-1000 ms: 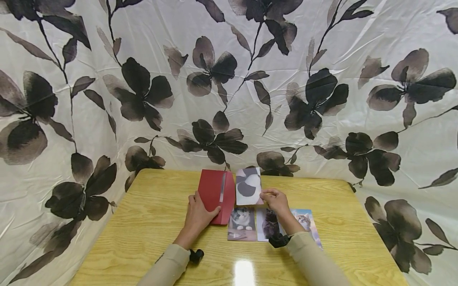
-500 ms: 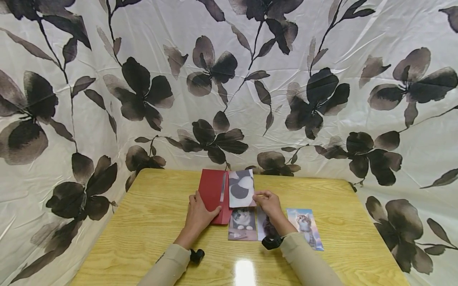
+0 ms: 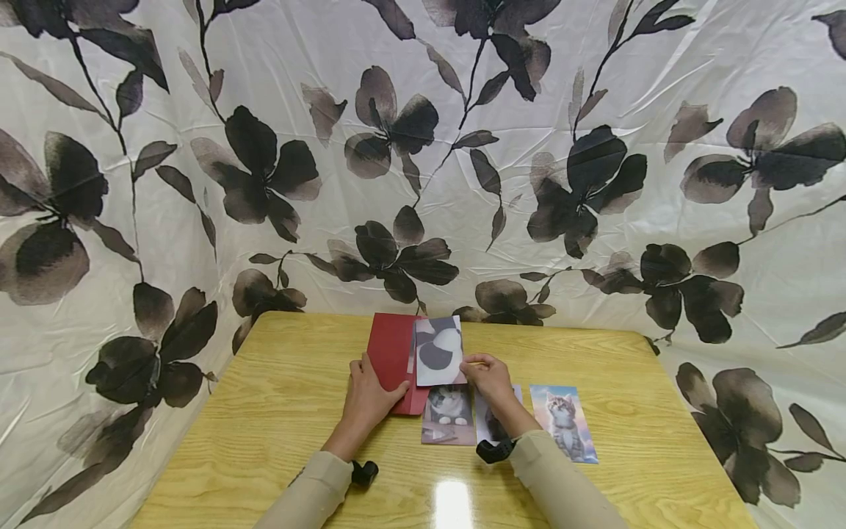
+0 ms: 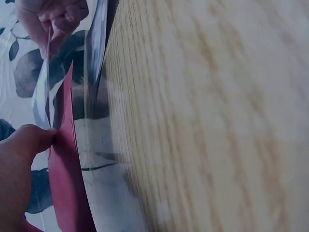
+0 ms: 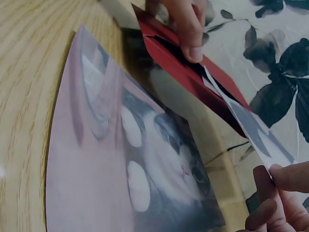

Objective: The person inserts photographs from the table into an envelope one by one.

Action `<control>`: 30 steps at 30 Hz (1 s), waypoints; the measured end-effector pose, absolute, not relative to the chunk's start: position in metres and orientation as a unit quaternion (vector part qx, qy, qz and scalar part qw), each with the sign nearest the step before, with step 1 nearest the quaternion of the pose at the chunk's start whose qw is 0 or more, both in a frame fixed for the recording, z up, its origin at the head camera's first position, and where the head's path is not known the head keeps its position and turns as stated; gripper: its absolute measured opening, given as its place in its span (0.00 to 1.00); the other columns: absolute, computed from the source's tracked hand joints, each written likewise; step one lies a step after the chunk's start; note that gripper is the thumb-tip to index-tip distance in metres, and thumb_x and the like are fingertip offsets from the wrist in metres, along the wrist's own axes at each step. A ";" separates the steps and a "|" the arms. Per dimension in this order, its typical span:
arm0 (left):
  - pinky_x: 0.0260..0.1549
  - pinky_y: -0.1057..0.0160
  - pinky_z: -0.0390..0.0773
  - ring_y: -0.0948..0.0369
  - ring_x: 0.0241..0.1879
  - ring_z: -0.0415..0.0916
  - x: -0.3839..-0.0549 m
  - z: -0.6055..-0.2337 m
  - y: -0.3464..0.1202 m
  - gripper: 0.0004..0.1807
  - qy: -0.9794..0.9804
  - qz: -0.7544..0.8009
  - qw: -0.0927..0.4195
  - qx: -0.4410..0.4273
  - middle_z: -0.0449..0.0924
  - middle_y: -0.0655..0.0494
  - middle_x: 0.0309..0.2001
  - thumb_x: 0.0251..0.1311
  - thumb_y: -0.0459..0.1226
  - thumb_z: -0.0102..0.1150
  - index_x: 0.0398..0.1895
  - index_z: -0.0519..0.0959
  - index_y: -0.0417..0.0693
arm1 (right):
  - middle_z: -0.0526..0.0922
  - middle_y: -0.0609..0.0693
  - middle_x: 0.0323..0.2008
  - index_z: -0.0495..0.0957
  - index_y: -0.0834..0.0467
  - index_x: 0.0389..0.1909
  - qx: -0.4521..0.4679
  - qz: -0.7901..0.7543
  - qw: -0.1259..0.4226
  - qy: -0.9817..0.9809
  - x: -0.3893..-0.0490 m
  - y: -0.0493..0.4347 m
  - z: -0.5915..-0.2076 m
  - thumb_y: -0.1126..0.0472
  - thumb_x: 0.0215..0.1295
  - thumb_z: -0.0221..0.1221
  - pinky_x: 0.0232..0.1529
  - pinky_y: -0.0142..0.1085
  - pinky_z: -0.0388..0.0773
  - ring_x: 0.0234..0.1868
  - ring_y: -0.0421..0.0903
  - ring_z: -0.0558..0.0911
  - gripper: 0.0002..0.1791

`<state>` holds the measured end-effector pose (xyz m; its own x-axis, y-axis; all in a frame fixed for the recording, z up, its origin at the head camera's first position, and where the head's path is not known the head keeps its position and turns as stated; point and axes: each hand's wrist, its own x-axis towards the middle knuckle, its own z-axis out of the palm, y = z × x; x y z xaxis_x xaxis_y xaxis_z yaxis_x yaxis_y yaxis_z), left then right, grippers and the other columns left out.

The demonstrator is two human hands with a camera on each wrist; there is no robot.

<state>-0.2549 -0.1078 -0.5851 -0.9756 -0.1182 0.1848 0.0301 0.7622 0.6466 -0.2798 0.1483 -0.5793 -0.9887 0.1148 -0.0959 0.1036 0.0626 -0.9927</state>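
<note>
My left hand (image 3: 366,400) grips a red envelope (image 3: 388,345) by its lower left part, the thumb lying across the front beside the opening. Between thumb and fingers, my right hand (image 3: 490,376) pinches the right edge of a picture card (image 3: 439,351) with grey, black and white patches. That card overlaps the envelope's right side in the head view. Its far end reaches the envelope's opening near the left thumb (image 5: 194,54) in the right wrist view. A pale strip shows inside the opening.
Three more cat pictures lie in a row on the wooden table (image 3: 277,441): a grey-and-white kitten (image 3: 447,413), a dark one (image 3: 487,427) partly under the right forearm, and a tabby (image 3: 562,420). Behind the table hangs a floral cloth (image 3: 463,184).
My right hand has carried the picture card leftward, from beside the envelope to over its opening. The tabby picture has come out from behind the right arm. My left hand and the envelope stay put.
</note>
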 end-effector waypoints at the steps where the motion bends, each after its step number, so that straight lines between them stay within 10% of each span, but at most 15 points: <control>1: 0.58 0.43 0.81 0.38 0.55 0.75 -0.254 -0.585 -0.108 0.61 -0.932 -0.344 0.108 0.023 0.64 0.27 0.62 0.56 0.55 0.79 0.78 0.56 0.25 | 0.79 0.43 0.20 0.86 0.68 0.47 -0.078 0.680 0.002 -0.729 -0.280 0.148 -0.580 0.65 0.71 0.69 0.28 0.34 0.69 0.23 0.39 0.72 0.11; 30: 0.59 0.43 0.81 0.39 0.57 0.74 -0.254 -0.585 -0.108 0.63 -0.934 -0.341 0.099 0.027 0.63 0.27 0.64 0.57 0.54 0.79 0.80 0.54 0.25 | 0.89 0.54 0.27 0.85 0.69 0.44 -0.058 0.654 0.043 -0.753 -0.282 0.120 -0.581 0.67 0.67 0.70 0.27 0.32 0.72 0.26 0.39 0.79 0.10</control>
<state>-0.2539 -0.1084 -0.5851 -0.9789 -0.1187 0.1661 0.0162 0.7658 0.6429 -0.2824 0.1205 -0.5806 -0.9896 0.1433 -0.0112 0.0312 0.1379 -0.9900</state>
